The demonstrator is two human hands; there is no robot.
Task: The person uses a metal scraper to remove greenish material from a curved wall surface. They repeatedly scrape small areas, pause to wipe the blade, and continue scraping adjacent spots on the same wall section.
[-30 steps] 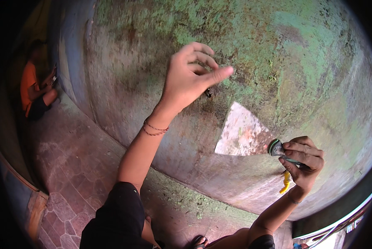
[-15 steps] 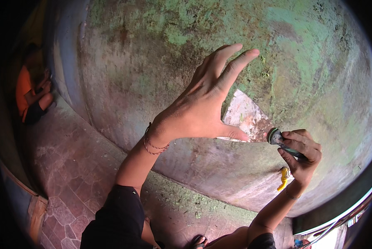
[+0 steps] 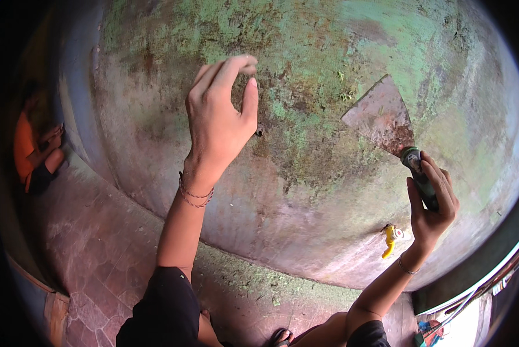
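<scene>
So we were up against this big curved wall (image 3: 329, 191), all mossy green up top and going pinkish-brown lower down, pretty grubby all over. Our right hand (image 3: 430, 199) was wrapped tight around the dark green handle of a scraper (image 3: 395, 136), with the fingers curled right round the grip and the thumb running up along it. The wide, rusty blade fanned out up and to the left of that hand and lay flat against the wall, right in the green patch.

Our left hand (image 3: 219, 118) was raised higher up and further left, well apart from the scraper. It wasn't holding anything we could see: the fingers were bent over at the top, the thumb stuck up beside them with a narrow gap between, and the fingertips were at the wall surface, though we couldn't really tell whether they actually touched it. There was a thin bracelet (image 3: 194, 195) on that wrist.

A little yellow thing (image 3: 390, 240) stuck out of the wall just below and left of the right hand. Off at the far left, someone in an orange top (image 3: 23, 147) was crouched on the stone-paved floor (image 3: 86, 243).
</scene>
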